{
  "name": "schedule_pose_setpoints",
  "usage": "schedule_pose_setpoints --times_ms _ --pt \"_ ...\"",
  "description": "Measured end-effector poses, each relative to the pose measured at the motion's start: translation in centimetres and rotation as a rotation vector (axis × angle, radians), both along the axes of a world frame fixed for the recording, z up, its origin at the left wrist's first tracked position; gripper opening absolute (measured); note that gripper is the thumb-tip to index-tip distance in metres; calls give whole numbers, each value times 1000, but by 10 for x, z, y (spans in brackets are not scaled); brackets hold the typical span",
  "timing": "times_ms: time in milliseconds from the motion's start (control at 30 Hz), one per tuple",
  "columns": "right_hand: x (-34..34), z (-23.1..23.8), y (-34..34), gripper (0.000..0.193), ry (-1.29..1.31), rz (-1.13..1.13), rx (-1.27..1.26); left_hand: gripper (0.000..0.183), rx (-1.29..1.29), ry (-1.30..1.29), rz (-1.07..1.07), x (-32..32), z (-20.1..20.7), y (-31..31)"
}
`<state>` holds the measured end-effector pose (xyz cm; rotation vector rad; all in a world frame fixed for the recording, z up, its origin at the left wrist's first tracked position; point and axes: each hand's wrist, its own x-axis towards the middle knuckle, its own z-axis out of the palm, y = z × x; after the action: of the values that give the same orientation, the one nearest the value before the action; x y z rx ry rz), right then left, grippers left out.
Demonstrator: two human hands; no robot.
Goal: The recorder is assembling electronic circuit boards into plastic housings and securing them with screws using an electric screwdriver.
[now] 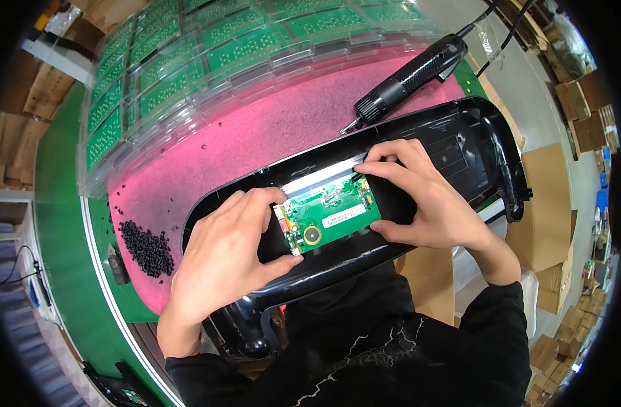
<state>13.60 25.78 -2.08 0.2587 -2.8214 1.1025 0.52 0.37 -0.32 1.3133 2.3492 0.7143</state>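
A green circuit board [334, 232] with a white label and a round buzzer-like part lies at the middle of a long black plastic housing [453, 152]. Its left edge is between the thumb and fingers of my left hand [222, 247]. On the opposite side, my right hand [426, 197] pinches the board by its right edge, thumb at the near corner and fingertips at the far one. A shiny strip shows along the board's far edge. Whether the board rests fully on the housing is hidden.
Beyond the housing lies a black electric screwdriver [412, 76] on a pink mat [256, 139]. Small black screws [146, 249] are heaped at the left. Clear trays [246, 51] of green boards are stacked at the back. Cardboard boxes [548, 203] stand at the right.
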Motion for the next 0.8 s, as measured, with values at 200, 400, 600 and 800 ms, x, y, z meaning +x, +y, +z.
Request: schedule_pose_setpoints --times_ms 200,400,600,800 --pt "-3 3 -5 66 -9 -5 22 65 13 29 -1 -1 1 -4" --pt "-5 6 -7 65 -26 -25 31 65 31 70 -34 -2 1 -6" --pt "-1 15 -14 66 -98 -83 45 65 80 37 -96 -2 -3 -11" --pt "2 24 -5 80 -137 -150 -92 40 164 -216 53 -27 27 -36"
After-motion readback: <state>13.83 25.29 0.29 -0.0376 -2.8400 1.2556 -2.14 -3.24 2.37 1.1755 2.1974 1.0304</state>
